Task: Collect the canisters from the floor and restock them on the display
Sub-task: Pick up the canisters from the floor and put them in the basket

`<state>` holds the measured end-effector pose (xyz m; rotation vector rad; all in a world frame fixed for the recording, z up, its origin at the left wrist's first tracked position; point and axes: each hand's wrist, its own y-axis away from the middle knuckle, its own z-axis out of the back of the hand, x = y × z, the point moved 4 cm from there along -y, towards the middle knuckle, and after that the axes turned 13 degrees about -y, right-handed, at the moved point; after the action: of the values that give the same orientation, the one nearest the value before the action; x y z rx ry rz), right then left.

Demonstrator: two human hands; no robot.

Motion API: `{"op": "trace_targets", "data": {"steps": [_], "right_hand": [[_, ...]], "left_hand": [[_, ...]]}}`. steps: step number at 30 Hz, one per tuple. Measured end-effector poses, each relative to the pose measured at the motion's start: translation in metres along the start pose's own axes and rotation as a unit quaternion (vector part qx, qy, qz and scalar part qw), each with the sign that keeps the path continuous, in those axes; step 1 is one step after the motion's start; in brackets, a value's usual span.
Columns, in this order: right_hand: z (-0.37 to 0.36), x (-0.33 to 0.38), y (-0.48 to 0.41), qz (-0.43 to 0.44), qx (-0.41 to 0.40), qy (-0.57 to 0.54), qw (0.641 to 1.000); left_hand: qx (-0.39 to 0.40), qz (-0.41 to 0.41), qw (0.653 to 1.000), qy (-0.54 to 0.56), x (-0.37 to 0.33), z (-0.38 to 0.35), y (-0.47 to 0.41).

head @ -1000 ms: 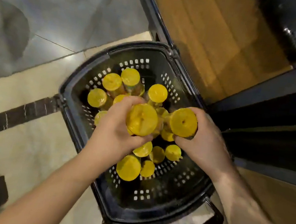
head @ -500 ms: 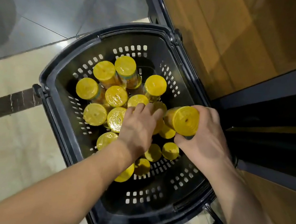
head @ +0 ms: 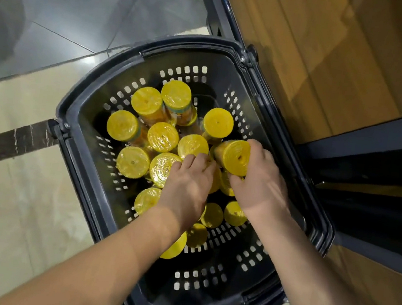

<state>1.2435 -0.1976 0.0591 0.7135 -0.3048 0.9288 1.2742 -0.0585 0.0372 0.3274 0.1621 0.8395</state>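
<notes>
Pickup step: right hand (head: 262, 186) gripped one canister (head: 232, 156), left hand (head: 187, 186) reached among others in the basket (head: 71, 120), hold unclear; next: secure, lift out.

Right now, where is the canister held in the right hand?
Head view: the held canister is tilted in the right hand over the right side of the basket, just right of the left hand.
</notes>
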Motion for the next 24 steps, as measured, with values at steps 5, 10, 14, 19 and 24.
{"op": "trace_targets", "data": {"steps": [5,10,14,19,24], "right_hand": [[-0.022,0.001,-0.025,-0.007,0.019,-0.024,1.000],[-0.035,-0.002,-0.042,-0.066,0.077,-0.040,0.994],[-0.027,-0.001,-0.042,-0.108,0.108,-0.062,0.986],[0.019,0.026,-0.023,-0.043,0.066,0.023,0.997],[0.087,0.084,0.020,0.052,0.043,0.040,0.997]], "left_hand": [[-0.012,0.029,0.994,0.103,0.022,0.009,0.027],[-0.060,0.070,0.977,0.192,0.044,0.017,0.046],[-0.075,0.088,0.974,0.193,0.052,0.035,0.046],[-0.120,0.073,0.966,0.217,0.062,0.083,0.046],[-0.154,0.062,0.968,0.187,0.076,0.165,0.049]]}}
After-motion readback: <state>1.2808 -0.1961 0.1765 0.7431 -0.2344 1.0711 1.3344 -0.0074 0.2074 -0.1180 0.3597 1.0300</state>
